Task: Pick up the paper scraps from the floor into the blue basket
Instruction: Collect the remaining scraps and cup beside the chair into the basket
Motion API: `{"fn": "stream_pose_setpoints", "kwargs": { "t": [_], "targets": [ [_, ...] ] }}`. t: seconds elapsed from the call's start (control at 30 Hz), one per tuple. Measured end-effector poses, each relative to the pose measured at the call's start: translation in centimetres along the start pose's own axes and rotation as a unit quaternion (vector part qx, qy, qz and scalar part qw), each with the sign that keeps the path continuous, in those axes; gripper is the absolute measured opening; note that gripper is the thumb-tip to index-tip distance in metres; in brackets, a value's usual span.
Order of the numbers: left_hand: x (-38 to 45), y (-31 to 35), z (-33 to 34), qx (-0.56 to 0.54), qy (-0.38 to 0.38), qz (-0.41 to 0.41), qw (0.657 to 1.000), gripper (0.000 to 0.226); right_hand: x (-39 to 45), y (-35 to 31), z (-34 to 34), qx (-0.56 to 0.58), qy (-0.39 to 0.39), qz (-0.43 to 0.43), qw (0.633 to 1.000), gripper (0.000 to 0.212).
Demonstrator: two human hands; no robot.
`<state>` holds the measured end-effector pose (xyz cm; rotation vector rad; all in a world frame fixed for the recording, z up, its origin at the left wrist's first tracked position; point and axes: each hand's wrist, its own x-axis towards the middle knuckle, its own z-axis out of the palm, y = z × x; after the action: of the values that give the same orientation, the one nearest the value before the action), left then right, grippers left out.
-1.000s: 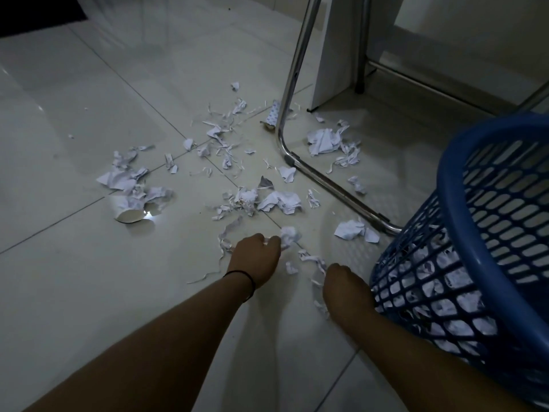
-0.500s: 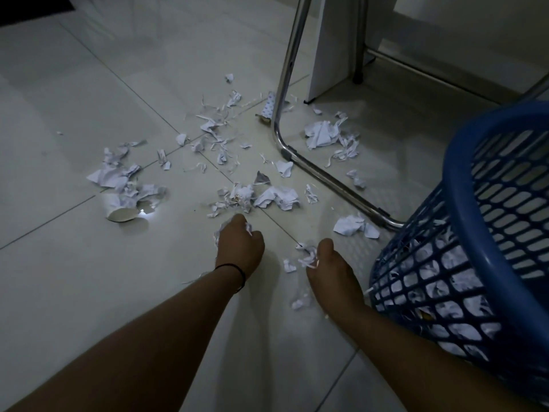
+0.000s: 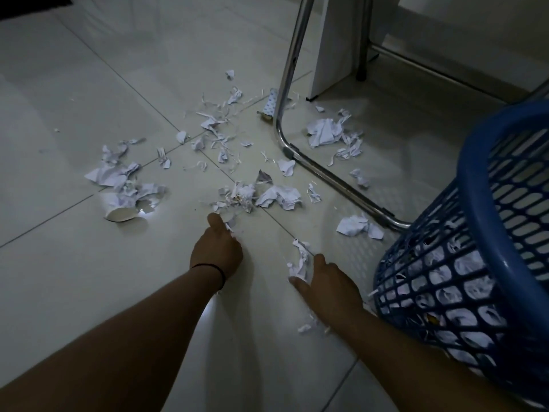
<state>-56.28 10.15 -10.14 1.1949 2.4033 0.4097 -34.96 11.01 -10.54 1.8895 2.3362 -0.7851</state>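
Observation:
White paper scraps (image 3: 277,197) lie scattered over the pale tiled floor ahead of me, in clumps at the left, centre and under a chair. The blue basket (image 3: 487,209) stands at the right, with crumpled paper showing through its mesh wall. My left hand (image 3: 218,248) rests low on the floor with its fingers curled around a few scraps at its tips. My right hand (image 3: 326,285) is beside the basket, thumb and fingers closing on a twisted strip of paper (image 3: 300,260). A few small bits (image 3: 306,327) lie under my right forearm.
A chrome chair leg (image 3: 289,78) bends along the floor towards the basket. A white panel (image 3: 332,46) stands behind it. A torn white paper cup (image 3: 121,211) lies at the left among scraps.
Both hands slid forward across the floor. The left hand reached towards the central clump with scraps at its fingertips. The right hand gathered the twisted strip.

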Motion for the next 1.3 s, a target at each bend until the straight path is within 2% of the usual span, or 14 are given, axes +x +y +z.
{"fn": "stream_pose_setpoints", "kwargs": {
  "t": [0.13, 0.23, 0.3, 0.37, 0.4, 0.5, 0.57, 0.63, 0.73, 0.8, 0.93, 1.03, 1.13, 1.3],
  "targets": [
    [0.6, -0.9, -0.4, -0.021, -0.023, 0.006, 1.000, 0.063, 0.5, -0.6, 0.0, 0.026, 0.036, -0.010, 0.999, 0.067],
    [0.7, -1.6, -0.3, 0.024, -0.071, 0.023, 0.997, 0.077, 1.0, -1.2, 0.5, 0.015, 0.028, -0.039, 0.999, 0.075],
    [0.9, -1.8, 0.0, 0.050, -0.107, 0.005, 0.993, 0.060, 1.4, -1.6, 1.1, -0.034, 0.017, -0.056, 0.998, 0.064],
    [0.9, -1.8, 0.0, 0.066, -0.117, 0.010, 0.991, 0.029, 1.8, -2.0, 1.3, -0.087, 0.018, -0.081, 0.993, 0.040],
    [0.8, -1.8, 0.0, 0.076, -0.113, 0.023, 0.990, 0.021, 2.0, -2.1, 1.3, -0.106, 0.016, -0.092, 0.990, 0.029],
    [0.4, -1.6, -0.3, 0.061, -0.074, 0.039, 0.995, 0.020, 1.7, -2.6, 1.1, -0.138, 0.018, -0.107, 0.984, 0.023],
    [0.0, -1.0, -0.8, 0.015, -0.049, 0.039, 0.998, 0.017, 1.3, -2.9, 0.5, -0.127, 0.041, -0.093, 0.987, 0.028],
    [-0.2, 0.6, -1.4, -0.035, -0.016, 0.034, 0.999, 0.018, 1.0, -3.5, -0.6, -0.070, 0.056, -0.048, 0.995, 0.036],
    [-1.0, 2.7, -2.7, -0.097, 0.027, 0.053, 0.994, 0.041, 0.4, -5.2, -2.1, 0.034, 0.067, 0.024, 0.997, 0.026],
    [-1.0, 4.2, -3.4, -0.133, 0.041, 0.059, 0.988, 0.048, 0.5, -6.1, -3.2, 0.057, 0.073, 0.038, 0.995, 0.021],
    [-0.4, 6.6, -7.4, -0.222, 0.077, 0.062, 0.970, 0.037, 0.9, -9.7, -7.9, 0.084, 0.109, 0.030, 0.990, 0.020],
    [-1.2, 8.4, -10.9, -0.289, 0.099, 0.062, 0.950, 0.037, 0.6, -12.5, -13.1, 0.068, 0.096, -0.013, 0.993, 0.018],
    [-2.9, 10.1, -13.5, -0.387, 0.111, 0.058, 0.913, 0.042, -0.6, -14.5, -17.8, 0.077, 0.102, -0.043, 0.991, 0.016],
    [-6.0, 14.2, -18.0, -0.515, 0.065, 0.053, 0.853, 0.044, -4.2, -15.4, -24.6, 0.103, 0.134, -0.093, 0.981, 0.030]
  ]
}}
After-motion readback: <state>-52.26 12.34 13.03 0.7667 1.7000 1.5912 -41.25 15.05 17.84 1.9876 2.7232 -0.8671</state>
